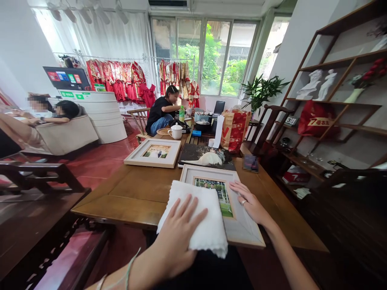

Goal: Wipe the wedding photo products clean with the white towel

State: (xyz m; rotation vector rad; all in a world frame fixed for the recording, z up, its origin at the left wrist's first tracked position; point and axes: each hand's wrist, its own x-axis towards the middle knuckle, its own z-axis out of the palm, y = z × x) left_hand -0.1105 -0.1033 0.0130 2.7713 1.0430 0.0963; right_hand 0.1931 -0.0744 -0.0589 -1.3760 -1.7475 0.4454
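A folded white cloth (pixel 208 219) lies over the left and lower part of a framed photo (pixel 246 229) at the near edge of the table. My left hand (pixel 178 227) rests flat on the cloth with its fingers spread. On the right side of the same frame lies my right hand (pixel 250 203), fingers stretched over the pale mount and a ring on one finger. Part of the outdoor picture (pixel 225 201) shows between the cloth and my right hand; the rest is covered.
Farther along the wooden table (pixel 133 191) lie another framed photo (pixel 136 155) and a dark album (pixel 189 153). Behind them stand a lidded white mug (pixel 176 131) and a red-and-brown paper bag (pixel 237 129). A person (pixel 161 110) sits at the far end. Shelves (pixel 335 102) line the right.
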